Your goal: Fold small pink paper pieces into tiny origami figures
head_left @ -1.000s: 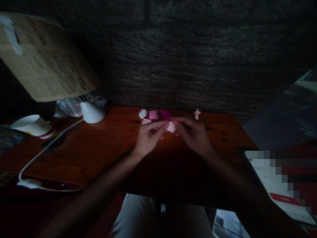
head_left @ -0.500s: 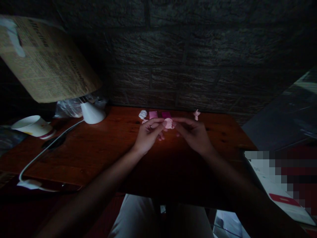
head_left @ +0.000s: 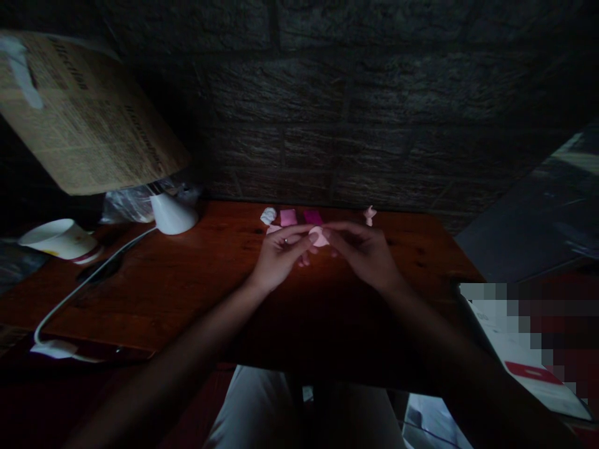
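A flat, pale pink piece of what looks like modelling clay (head_left: pixel 319 236) is pinched between both hands above the wooden table (head_left: pixel 219 262). My left hand (head_left: pixel 283 254) is closed on its left edge, thumb toward me; a ring shows on one finger. From the other side, my right hand (head_left: pixel 364 249) grips the right edge with thumb and forefinger. Just behind the hands lie a pink square block (head_left: pixel 289 217) and a magenta block (head_left: pixel 312 217). A crumpled white lump (head_left: pixel 268 216) is left of them. Another pale pink piece (head_left: pixel 273 229) is partly hidden behind my left fingers.
A small pink shaped figure (head_left: pixel 369 215) stands at the back right. On the left are a lamp with a newsprint shade (head_left: pixel 93 118), its white base (head_left: pixel 173 214), a paper cup (head_left: pixel 63 239) and a white cord (head_left: pixel 93 279). A dark brick wall (head_left: pixel 309 106) borders the table.
The pale pink piece has turned slightly and its outline looks rounder between the fingers. Both hands keep their pinch in nearly the same place; the view has shifted a little.
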The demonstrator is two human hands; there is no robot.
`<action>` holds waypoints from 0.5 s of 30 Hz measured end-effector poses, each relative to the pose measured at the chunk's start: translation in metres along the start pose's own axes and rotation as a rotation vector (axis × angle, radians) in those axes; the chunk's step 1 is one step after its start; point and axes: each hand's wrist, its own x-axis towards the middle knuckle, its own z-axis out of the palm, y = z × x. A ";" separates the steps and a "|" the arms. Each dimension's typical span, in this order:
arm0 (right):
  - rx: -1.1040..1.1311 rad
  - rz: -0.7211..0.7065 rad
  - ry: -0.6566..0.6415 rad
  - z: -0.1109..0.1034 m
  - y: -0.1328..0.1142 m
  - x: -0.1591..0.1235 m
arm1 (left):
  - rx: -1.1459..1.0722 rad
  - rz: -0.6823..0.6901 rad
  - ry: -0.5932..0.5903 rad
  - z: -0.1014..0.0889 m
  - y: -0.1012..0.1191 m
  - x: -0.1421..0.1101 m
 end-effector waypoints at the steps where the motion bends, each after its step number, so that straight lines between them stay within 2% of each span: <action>1: 0.000 0.001 0.003 0.000 0.000 0.000 | 0.006 0.007 -0.005 0.000 0.000 0.000; 11: -0.099 -0.076 0.020 0.001 0.002 -0.002 | 0.053 0.073 -0.010 0.001 -0.001 -0.001; 15: -0.168 -0.175 0.039 0.001 0.001 -0.004 | 0.067 0.092 0.011 0.002 0.001 -0.001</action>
